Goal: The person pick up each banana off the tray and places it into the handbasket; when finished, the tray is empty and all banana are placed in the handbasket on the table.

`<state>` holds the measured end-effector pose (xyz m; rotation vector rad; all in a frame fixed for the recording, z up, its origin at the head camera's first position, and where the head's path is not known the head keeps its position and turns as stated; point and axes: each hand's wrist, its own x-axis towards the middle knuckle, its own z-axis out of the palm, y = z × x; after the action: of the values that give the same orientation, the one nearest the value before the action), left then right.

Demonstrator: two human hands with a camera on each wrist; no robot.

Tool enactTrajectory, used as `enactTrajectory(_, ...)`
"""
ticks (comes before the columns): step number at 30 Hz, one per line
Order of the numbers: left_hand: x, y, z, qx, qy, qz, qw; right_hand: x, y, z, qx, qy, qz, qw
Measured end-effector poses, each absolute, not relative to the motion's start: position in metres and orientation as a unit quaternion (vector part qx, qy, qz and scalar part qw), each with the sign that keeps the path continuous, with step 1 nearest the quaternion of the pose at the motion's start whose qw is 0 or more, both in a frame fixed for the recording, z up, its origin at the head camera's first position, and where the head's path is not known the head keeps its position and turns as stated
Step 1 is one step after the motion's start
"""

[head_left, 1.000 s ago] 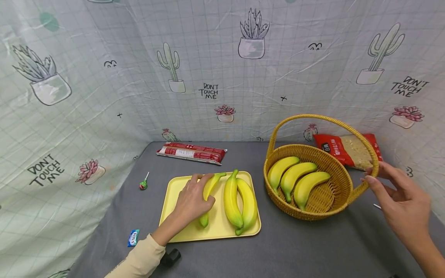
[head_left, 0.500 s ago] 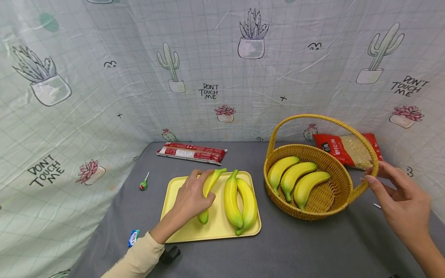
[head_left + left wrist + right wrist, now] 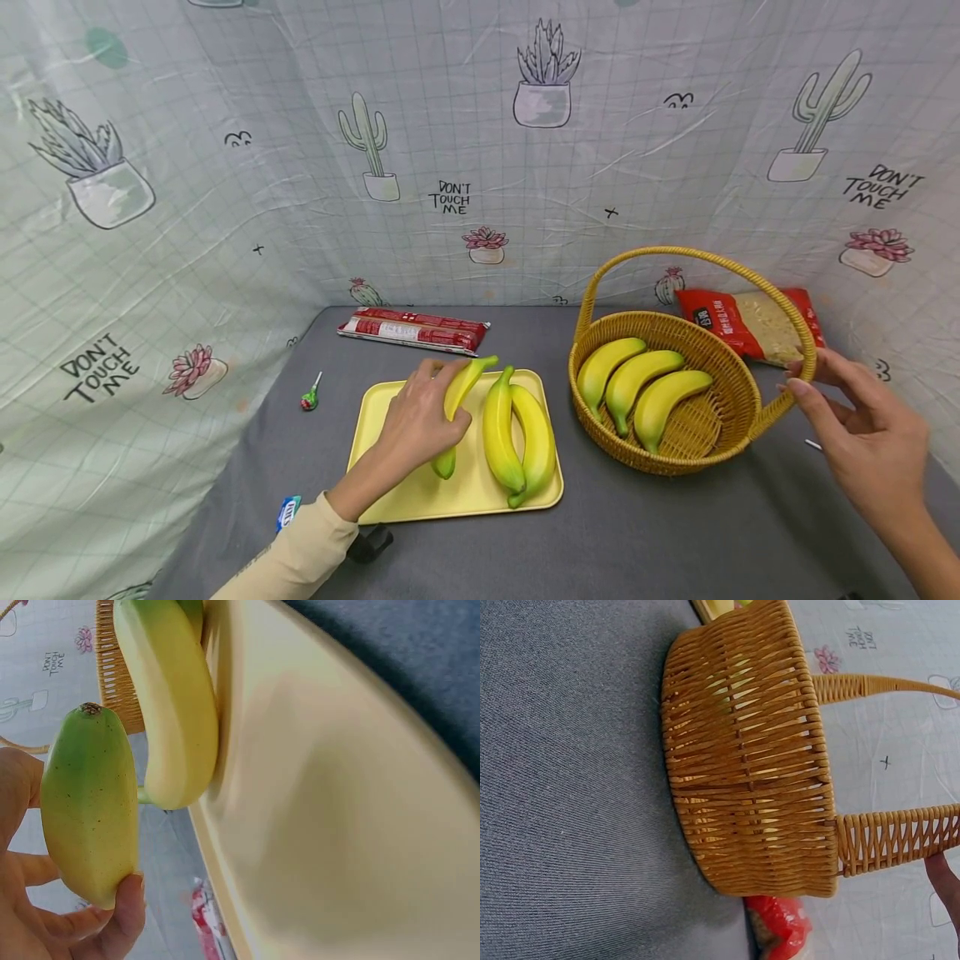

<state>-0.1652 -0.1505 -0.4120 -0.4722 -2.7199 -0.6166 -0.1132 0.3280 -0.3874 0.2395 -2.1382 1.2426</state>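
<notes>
My left hand [image 3: 414, 421] grips a yellow-green banana [image 3: 463, 390] over the yellow tray [image 3: 468, 496]. In the left wrist view that banana [image 3: 90, 802] is off the tray, thumb on one side and fingers on the other. Two more bananas [image 3: 501, 433] lie side by side on the tray's right half. To the right stands a wicker basket [image 3: 675, 465] with three bananas [image 3: 643, 379] inside. My right hand [image 3: 873, 433] pinches the right side of the basket's tall handle [image 3: 675, 251]; in the right wrist view just a finger [image 3: 946, 881] shows against it.
A long red packet [image 3: 414, 330] lies behind the tray. A red bag with a see-through window [image 3: 750, 323] sits behind the basket. Left of the tray are a green lollipop [image 3: 309, 398] and a small blue packet [image 3: 288, 513]. A white stick [image 3: 813, 445] shows beside my right hand.
My left hand has raised the banana off the tray and shifted it slightly up and to the right. The right hand and the basket have stayed put.
</notes>
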Motion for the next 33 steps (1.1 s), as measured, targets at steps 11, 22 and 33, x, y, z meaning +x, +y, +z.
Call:
enactTrajectory(11,-0.169,-0.144,-0.402,-0.181,-0.948,-0.210,0.154,-0.113,0.327,-0.390,0.116,-0.802,0.477,0.340)
enactTrajectory(22,-0.172,-0.124,-0.387,-0.211,-0.939,-0.218,0.160,-0.113,0.327,-0.390,0.094,-0.815,0.470,0.324)
enactTrajectory(33,-0.173,-0.102,-0.376,-0.233,-0.930,-0.237,0.158,-0.114,0.328,-0.391,0.121,-0.801,0.476,0.343)
